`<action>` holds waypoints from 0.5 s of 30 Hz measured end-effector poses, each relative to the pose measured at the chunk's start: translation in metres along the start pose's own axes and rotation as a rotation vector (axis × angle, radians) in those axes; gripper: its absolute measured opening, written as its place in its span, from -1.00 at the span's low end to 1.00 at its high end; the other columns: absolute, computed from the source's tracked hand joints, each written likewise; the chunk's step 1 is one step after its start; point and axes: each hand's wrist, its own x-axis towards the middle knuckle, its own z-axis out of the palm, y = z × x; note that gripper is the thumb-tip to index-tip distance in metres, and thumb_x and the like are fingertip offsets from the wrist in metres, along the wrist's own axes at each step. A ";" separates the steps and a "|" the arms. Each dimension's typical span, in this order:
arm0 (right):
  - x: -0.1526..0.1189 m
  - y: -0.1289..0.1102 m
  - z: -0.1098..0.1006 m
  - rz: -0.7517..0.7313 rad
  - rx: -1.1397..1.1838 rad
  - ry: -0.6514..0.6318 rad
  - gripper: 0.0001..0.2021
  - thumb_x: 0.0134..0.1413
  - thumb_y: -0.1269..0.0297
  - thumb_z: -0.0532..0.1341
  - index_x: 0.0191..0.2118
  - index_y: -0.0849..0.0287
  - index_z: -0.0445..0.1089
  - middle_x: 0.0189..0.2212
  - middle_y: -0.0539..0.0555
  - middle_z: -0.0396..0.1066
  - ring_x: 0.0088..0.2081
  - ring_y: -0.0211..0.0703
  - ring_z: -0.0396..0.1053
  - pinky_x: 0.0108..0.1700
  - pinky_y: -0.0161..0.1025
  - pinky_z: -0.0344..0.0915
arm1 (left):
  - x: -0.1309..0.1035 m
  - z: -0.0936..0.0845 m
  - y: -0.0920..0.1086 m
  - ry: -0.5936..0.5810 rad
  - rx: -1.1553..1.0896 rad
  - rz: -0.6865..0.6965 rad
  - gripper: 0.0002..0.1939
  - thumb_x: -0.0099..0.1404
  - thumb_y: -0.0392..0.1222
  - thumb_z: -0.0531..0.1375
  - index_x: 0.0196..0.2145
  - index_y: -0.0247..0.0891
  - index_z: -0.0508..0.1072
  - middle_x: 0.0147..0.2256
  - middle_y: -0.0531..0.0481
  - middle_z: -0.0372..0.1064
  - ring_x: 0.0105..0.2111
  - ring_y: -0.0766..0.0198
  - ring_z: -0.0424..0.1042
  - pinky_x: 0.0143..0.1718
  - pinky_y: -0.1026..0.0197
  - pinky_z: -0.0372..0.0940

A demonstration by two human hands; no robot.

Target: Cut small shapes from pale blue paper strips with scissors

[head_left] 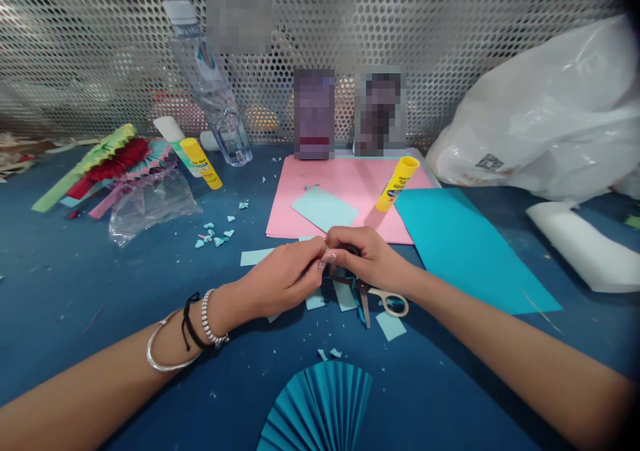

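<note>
Even soft light — faint shadows; wide-angle bend; dark right corners — vignetted

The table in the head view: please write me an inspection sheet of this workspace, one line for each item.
Surface: dark-blue table, specks scattered.
Job's things: scissors by the right hand; light-blue paper pieces beneath and around the hands; pleated blue fan at the near edge of view; glue stick on pink sheets; larger blue sheet at right.
Clutter: paper scraps; clear plastic wrapper at left.
Hands: left hand and right hand meet at the fingertips; what they hold is mostly hidden.
Cables: nothing seen.
Surroundings: perforated panel behind; plastic bottle at left, white plastic bag at right.
</note>
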 end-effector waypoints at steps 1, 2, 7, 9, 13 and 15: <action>0.000 0.000 0.000 -0.008 -0.002 0.004 -0.81 0.08 0.31 0.09 -0.51 0.23 0.17 -0.61 -0.11 0.11 -0.56 -0.43 0.04 -0.54 -0.42 0.00 | 0.000 0.000 0.000 -0.003 0.016 0.003 -0.88 0.26 -0.32 -0.12 -0.41 -0.27 0.14 -0.53 0.07 0.17 -0.58 0.39 0.11 -0.54 0.29 0.06; 0.000 0.000 0.000 -0.013 -0.002 0.009 -0.80 0.09 0.31 0.08 -0.51 0.23 0.18 -0.60 -0.10 0.11 -0.55 -0.43 0.05 -0.53 -0.42 0.00 | 0.000 0.000 0.000 -0.007 0.032 0.005 -0.88 0.27 -0.29 -0.12 -0.40 -0.27 0.15 -0.52 0.06 0.18 -0.57 0.38 0.11 -0.54 0.29 0.07; 0.001 -0.002 -0.001 -0.014 0.005 0.030 -0.76 0.14 0.29 0.03 -0.52 0.24 0.20 -0.60 -0.09 0.12 -0.53 -0.42 0.07 -0.51 -0.41 0.02 | 0.000 0.002 0.000 0.030 0.133 -0.044 -0.77 0.28 -0.08 -0.04 -0.45 -0.28 0.18 -0.56 0.07 0.21 -0.59 0.38 0.14 -0.58 0.29 0.03; 0.001 -0.003 -0.001 -0.008 0.002 0.037 -0.74 0.14 0.27 0.03 -0.53 0.23 0.20 -0.60 -0.08 0.12 -0.53 -0.41 0.07 -0.51 -0.41 0.02 | 0.000 0.002 -0.002 0.057 0.159 -0.072 -0.72 0.30 -0.06 -0.06 -0.48 -0.28 0.20 -0.58 0.08 0.21 -0.60 0.39 0.14 -0.58 0.30 0.02; 0.001 -0.004 0.000 -0.012 -0.006 0.042 -0.73 0.14 0.25 0.02 -0.54 0.23 0.20 -0.61 -0.08 0.12 -0.54 -0.40 0.07 -0.52 -0.39 0.01 | 0.001 0.003 -0.003 0.083 0.171 -0.091 -0.70 0.32 -0.05 -0.10 -0.46 -0.27 0.21 -0.59 0.09 0.23 -0.61 0.39 0.16 -0.60 0.31 0.00; 0.000 -0.005 0.000 -0.012 -0.011 0.040 -0.72 0.15 0.25 0.01 -0.55 0.23 0.18 -0.61 -0.08 0.12 -0.55 -0.41 0.06 -0.53 -0.38 0.00 | 0.001 0.003 -0.003 0.073 0.171 -0.072 -0.71 0.33 -0.08 -0.12 -0.43 -0.27 0.22 -0.57 0.08 0.25 -0.60 0.39 0.18 -0.59 0.31 0.01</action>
